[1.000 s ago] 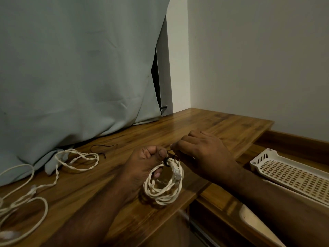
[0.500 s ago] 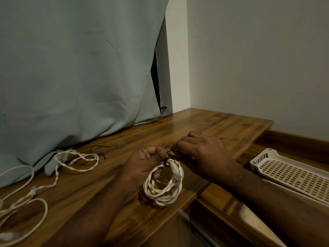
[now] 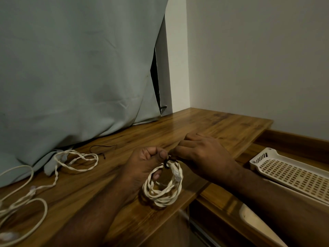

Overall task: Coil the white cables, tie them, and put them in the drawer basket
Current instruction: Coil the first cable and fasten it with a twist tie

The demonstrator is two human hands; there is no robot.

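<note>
The coiled white cable (image 3: 162,186) is standing on the wooden desk (image 3: 204,125) near its front edge, hanging from the left hand (image 3: 144,163), whose fingers are curling through its top. The right hand (image 3: 204,155), touching the left at 3 o'clock, is pinching the dark tie (image 3: 167,160). The basket (image 3: 292,173) is lying further toward 3 o'clock.

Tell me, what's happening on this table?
A person is tying up a coiled white cable at the wooden table's edge. The left hand holds the coil while the right hand pinches a dark tie at its top. More loose cables wait to the left; the basket sits on the right.
</note>
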